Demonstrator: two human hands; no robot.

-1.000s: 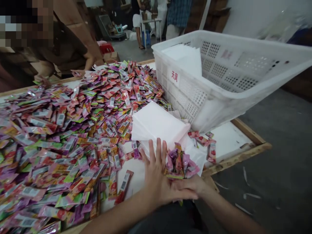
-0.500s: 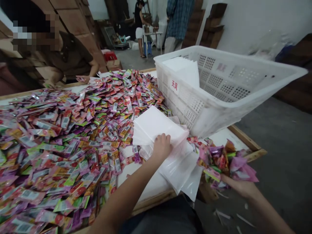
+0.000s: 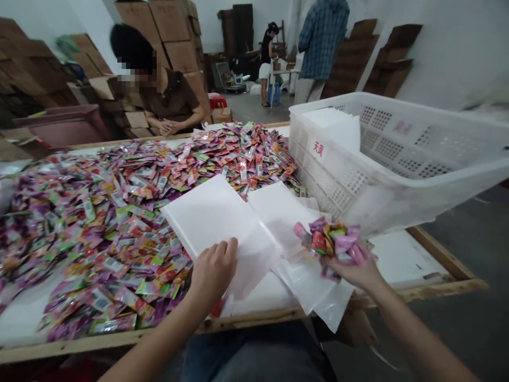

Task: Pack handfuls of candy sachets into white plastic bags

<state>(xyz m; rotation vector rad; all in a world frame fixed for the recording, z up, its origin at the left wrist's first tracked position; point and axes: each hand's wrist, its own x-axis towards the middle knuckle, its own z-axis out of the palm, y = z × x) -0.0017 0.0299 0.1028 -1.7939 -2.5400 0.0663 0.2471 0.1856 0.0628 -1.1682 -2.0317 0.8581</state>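
My left hand (image 3: 217, 265) is closed on the edge of a white plastic bag (image 3: 218, 212), which it holds up over the left side of a stack of similar bags (image 3: 282, 212). In my right hand (image 3: 353, 270) is a bunch of small colourful packets (image 3: 334, 241), held above the right part of the stack. The lower bags hang over the table's front edge. A large heap of the same kind of packets (image 3: 131, 212) spreads over the table to the left and behind the bags.
A white perforated crate (image 3: 334, 170) with white sheets or bags (image 3: 338, 127) inside stands at the right. The wooden table rim (image 3: 258, 318) runs along the front. Across the table sits a person (image 3: 170, 101); two others stand farther back. Stacked cartons (image 3: 170, 26) rise behind.
My left hand has moved left with a bag, separating it from the stack. My right hand has brought its packets in from beyond the table edge towards the bags. The view has shifted left.
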